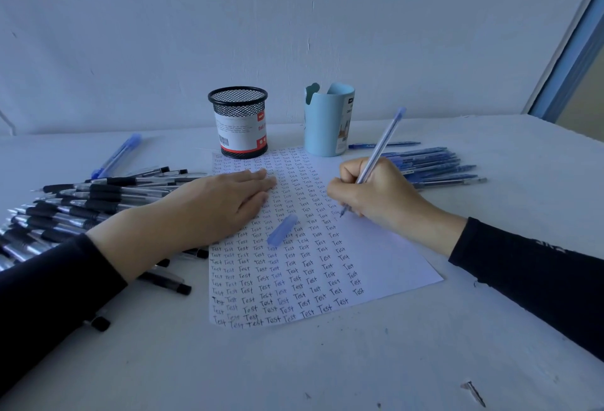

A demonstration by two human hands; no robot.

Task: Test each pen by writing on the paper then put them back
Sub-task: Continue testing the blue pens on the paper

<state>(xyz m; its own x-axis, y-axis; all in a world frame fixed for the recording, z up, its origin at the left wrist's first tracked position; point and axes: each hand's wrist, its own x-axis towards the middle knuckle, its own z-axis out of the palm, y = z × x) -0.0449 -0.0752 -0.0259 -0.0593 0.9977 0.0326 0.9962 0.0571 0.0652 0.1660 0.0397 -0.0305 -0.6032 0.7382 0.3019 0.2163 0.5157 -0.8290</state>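
right hand [376,195] gripping pen [379,149] — tip on paper [376,253]

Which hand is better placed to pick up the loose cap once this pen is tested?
Left. The left hand lies flat and free on the paper, with the cap close beside it. The right hand has its grip on the pen, tip at the paper.
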